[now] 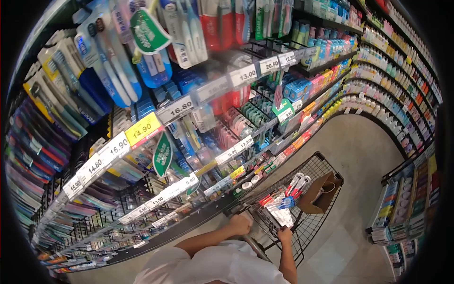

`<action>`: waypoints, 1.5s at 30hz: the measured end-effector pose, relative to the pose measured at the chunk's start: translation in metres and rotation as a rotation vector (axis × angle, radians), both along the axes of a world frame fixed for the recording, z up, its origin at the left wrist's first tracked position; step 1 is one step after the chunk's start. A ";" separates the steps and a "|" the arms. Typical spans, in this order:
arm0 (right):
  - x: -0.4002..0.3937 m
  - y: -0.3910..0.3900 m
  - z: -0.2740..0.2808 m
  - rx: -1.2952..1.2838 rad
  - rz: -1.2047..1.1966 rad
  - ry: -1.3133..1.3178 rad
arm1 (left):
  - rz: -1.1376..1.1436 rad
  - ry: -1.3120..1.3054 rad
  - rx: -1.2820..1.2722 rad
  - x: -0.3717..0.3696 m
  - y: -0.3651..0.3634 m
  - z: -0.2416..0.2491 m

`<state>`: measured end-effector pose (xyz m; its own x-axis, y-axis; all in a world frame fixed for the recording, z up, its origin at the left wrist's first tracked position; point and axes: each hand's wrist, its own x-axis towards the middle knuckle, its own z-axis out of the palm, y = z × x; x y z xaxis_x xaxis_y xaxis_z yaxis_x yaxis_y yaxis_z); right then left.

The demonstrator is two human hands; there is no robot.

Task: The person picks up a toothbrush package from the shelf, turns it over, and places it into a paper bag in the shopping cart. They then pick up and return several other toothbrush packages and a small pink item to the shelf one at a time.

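Head view shows both bare arms reaching from a loose white shirt [213,262] toward a black wire shopping cart [312,228]. Bent at the elbow, the left arm crosses low, its left hand [240,225] curled near the cart's handle end; whether it is clamped there, I cannot tell. The right arm runs straighter, its right hand [284,234] at the near end of a flat white package with red and blue markings [283,217]; I cannot tell if those fingers pinch it or merely touch. That package lies inside the cart, beside an open brown cardboard box [309,203].

Close along the cart's left runs a tall rack of hanging toothbrushes [109,66] (price strips jutting out). Bare grey floor [366,142] opens ahead and to the right, bounded by curved black bottle shelves [390,85].

Dark lens corners cut off the rack; some rack labels are blurred, and the fingers' undersides are hidden.
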<state>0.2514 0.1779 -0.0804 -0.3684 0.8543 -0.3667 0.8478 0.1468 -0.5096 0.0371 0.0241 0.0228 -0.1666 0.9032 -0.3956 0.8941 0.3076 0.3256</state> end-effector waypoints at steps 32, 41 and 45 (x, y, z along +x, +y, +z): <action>-0.111 0.141 -0.365 -0.299 -0.898 -0.028 | 0.196 -0.010 0.104 -0.006 0.035 -0.031; -0.081 0.132 -0.407 -0.235 -1.072 0.316 | 0.408 -0.065 0.030 0.002 0.044 -0.018; -0.072 0.136 -0.363 -0.166 -1.091 0.125 | 0.360 -0.028 0.192 0.001 0.022 -0.038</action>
<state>0.1791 0.3140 -0.4437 0.5087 0.6869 -0.5191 0.4225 -0.7245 -0.5446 0.0377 0.0458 -0.0154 -0.4768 0.8471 -0.2348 0.7305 0.5304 0.4302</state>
